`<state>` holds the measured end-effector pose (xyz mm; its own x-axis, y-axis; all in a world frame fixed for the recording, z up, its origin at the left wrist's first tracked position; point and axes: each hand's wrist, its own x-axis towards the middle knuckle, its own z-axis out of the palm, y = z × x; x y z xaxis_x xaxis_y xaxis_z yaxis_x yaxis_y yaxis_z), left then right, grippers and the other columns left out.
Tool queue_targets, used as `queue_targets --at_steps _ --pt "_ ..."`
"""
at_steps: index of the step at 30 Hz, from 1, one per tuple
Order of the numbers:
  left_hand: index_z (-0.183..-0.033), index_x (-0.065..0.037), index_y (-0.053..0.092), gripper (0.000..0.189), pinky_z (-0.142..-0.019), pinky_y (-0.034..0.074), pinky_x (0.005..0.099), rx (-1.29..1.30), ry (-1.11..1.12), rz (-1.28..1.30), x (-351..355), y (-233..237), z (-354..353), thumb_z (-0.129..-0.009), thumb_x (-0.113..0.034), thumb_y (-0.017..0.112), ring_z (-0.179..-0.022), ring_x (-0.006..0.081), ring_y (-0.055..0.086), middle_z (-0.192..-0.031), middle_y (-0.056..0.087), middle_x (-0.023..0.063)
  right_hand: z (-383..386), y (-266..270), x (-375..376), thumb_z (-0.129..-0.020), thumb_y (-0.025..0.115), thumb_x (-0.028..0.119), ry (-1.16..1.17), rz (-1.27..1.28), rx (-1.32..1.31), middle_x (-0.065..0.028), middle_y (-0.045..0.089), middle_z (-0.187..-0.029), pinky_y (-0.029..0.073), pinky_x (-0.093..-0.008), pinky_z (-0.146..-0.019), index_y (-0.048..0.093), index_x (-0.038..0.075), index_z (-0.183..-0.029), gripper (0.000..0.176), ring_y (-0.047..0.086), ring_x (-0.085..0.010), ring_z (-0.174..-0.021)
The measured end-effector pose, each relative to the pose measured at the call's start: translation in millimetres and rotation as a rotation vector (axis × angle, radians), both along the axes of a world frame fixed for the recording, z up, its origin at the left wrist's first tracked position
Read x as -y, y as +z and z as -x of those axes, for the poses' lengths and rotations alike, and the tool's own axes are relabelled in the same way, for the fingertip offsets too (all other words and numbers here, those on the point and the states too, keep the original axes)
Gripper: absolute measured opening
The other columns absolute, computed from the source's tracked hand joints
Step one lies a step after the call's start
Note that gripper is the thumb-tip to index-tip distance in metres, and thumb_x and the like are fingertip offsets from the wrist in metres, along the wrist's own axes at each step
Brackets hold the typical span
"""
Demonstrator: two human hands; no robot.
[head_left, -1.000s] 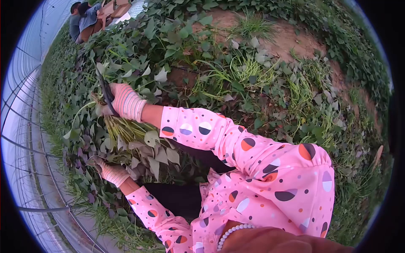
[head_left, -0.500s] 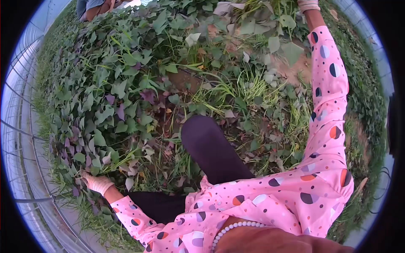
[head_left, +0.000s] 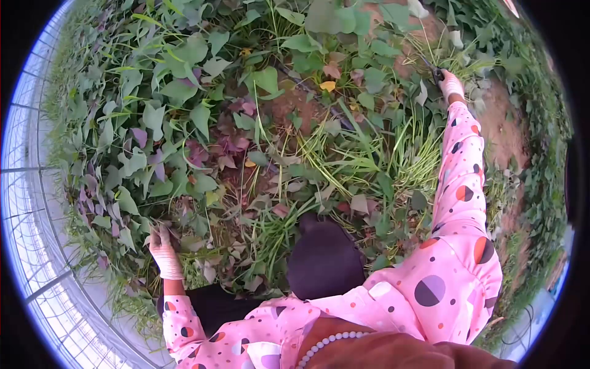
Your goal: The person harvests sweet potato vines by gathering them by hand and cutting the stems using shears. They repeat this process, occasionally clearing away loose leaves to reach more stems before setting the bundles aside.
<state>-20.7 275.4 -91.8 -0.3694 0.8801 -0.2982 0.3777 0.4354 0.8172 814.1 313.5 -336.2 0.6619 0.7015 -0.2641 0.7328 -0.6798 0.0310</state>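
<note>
1. A bed of leafy vines [head_left: 153, 123] is spread across the view; beyond its left edge pale sheeting [head_left: 27, 184] is seen, and toward its right edge bare soil [head_left: 507, 132] is exposed.
2. The bundle of stems, gripped near the left edge a second ago, is no longer clearly seen in the grasp. Loose stems [head_left: 476, 61] are found just beside the right hand [head_left: 453, 85], so a laying-aside is judged likely.
3. The right hand is closed around a dark tool [head_left: 437, 75] near the bed's upper right. The left hand [head_left: 165, 253] is lowered among leaves near the left edge; whether anything is gripped cannot be told.
4. The tool's long axis is slanted, its thin end pointed up and left.
</note>
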Motion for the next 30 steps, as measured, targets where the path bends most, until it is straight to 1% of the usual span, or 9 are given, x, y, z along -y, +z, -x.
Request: queue_targets --at_steps 2,4,6,8,13,19,23,27,30 --pt "-0.091 -0.007 0.062 0.018 -0.051 0.030 0.0177 -0.089 -0.113 0.028 -1 -6 6 -0.094 -0.024 0.056 -0.057 0.0015 0.040 -0.067 0.052 -0.0063 -20 -108 1 -0.085 0.046 0.046 -0.149 -0.040 -0.167 -0.0184 0.055 -0.125 0.037 -0.0396 -0.099 0.056 0.011 -0.120 0.050 0.050 -0.0358 -0.116" --pt "-0.093 -0.006 0.062 0.019 -0.052 0.031 0.0177 -0.118 -0.136 0.095 0 0 22 -0.094 -0.024 0.056 -0.059 0.0012 0.041 -0.070 0.054 -0.0063 1 -102 -13 -0.086 0.038 0.052 -0.155 -0.072 -0.273 -0.0199 0.055 -0.124 0.034 -0.0394 -0.100 0.057 0.007 -0.118 0.058 0.050 -0.0341 -0.118" --pt "-0.095 -0.005 0.062 0.019 -0.053 0.033 0.0176 -0.132 -0.122 0.159 -1 16 26 -0.094 -0.024 0.056 -0.061 0.0012 0.042 -0.072 0.055 -0.0062 30 -55 -29 -0.087 0.042 0.040 -0.347 -0.056 -0.340 -0.0185 0.059 -0.119 0.039 -0.0409 -0.094 0.058 0.010 -0.118 0.046 0.054 -0.0356 -0.111" --pt "-0.099 -0.004 0.061 0.018 -0.054 0.036 0.0184 -0.113 -0.154 0.208 -6 22 32 -0.094 -0.021 0.057 -0.062 0.0016 0.044 -0.073 0.055 -0.0055 34 -25 -38 -0.083 0.055 0.028 0.262 0.253 0.081 -0.0124 0.060 -0.118 0.047 -0.0417 -0.088 0.054 0.020 -0.122 0.039 0.058 -0.0314 -0.106" --pt "-0.106 0.004 0.059 0.027 -0.062 0.045 0.0228 -0.341 -0.414 0.356 -10 31 43 -0.084 -0.011 0.063 -0.066 0.0084 0.053 -0.082 0.063 0.0022 52 49 -36 -0.084 0.053 0.027 0.390 0.262 0.180 -0.0148 0.061 -0.115 0.046 -0.0434 -0.088 0.051 0.019 -0.125 0.042 0.058 -0.0333 -0.105" --pt "-0.093 -0.006 0.066 0.029 -0.070 0.050 0.0413 -0.948 -1.000 0.580 -20 6 57 -0.080 -0.031 0.060 -0.078 0.0350 0.062 -0.081 0.065 0.0172 66 76 23 -0.088 0.054 0.030 0.281 -0.391 0.005 -0.0192 0.063 -0.110 0.046 -0.0359 -0.086 0.055 0.008 -0.121 0.040 0.060 -0.0335 -0.100" --pt "-0.094 -0.007 0.064 0.023 -0.069 0.050 0.0417 -0.947 -1.330 0.162 -35 -43 41 -0.078 -0.024 0.061 -0.078 0.0337 0.062 -0.085 0.064 0.0143 143 74 42 -0.089 0.055 0.011 0.094 -0.659 -0.833 -0.0133 0.063 -0.112 0.045 -0.0272 -0.089 0.052 -0.004 -0.121 0.035 0.060 -0.0187 -0.100" --pt "-0.109 -0.008 0.060 0.039 -0.078 0.049 0.0417 -0.890 -1.620 -0.224 -72 -80 -35 -0.070 -0.010 0.062 -0.091 0.0317 0.060 -0.112 0.058 0.0146 337 164 24 -0.086 0.059 0.012 0.453 -0.367 -0.749 -0.0108 0.068 -0.091 0.048 -0.0272 -0.075 0.059 -0.003 -0.107 0.026 0.062 -0.0143 -0.080" --pt "-0.120 -0.011 0.054 0.049 -0.096 0.043 0.0424 -0.888 -1.601 -0.694 -106 -119 -72 -0.071 -0.005 0.058 -0.122 0.0319 0.045 -0.133 0.045 0.0124 403 138 -32 -0.085 0.059 0.026 0.621 -0.230 -0.627 -0.0193 0.065 -0.089 0.049 -0.0345 -0.075 0.062 0.004 -0.100 0.027 0.063 -0.0320 -0.081"
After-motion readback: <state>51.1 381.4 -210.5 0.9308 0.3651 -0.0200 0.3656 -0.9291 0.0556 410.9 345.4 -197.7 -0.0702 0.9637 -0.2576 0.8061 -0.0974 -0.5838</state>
